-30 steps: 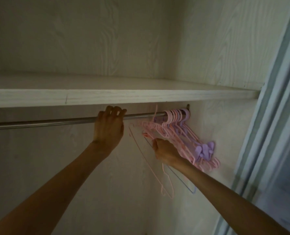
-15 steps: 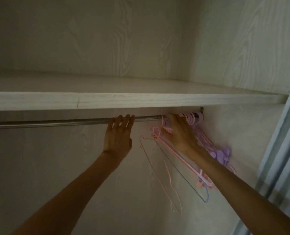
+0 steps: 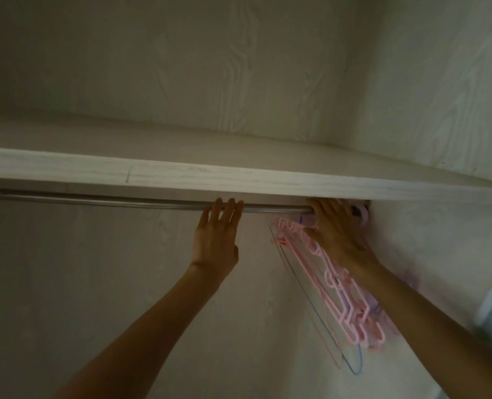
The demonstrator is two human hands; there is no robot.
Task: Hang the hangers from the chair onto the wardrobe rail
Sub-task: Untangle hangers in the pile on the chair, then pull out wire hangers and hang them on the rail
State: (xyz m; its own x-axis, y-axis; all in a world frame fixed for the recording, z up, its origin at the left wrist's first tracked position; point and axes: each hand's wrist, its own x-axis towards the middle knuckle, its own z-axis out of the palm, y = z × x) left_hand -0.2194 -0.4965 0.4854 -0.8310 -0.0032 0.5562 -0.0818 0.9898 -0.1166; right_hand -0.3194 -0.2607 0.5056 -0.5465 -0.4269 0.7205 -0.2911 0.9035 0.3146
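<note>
Right hand (image 3: 335, 231) has risen to the steel wardrobe rail (image 3: 124, 202), fingers over pink plastic hangers' (image 3: 339, 283) hooks, seating them; left hand (image 3: 217, 240) unclenched, fingertips on rail.

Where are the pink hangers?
The pink hangers hang at the rail's right end, by the wardrobe side wall, under the right hand.

We see hangers (image 3: 351, 306) mostly pink, a few lilac | one thin wire hanger (image 3: 354, 367) blue | rail (image 3: 124, 201) silver-grey metal | shelf (image 3: 181, 180) whitewashed with faint wood grain | wardrobe walls (image 3: 181, 67) pale cream, swirling wood-grain pattern
</note>
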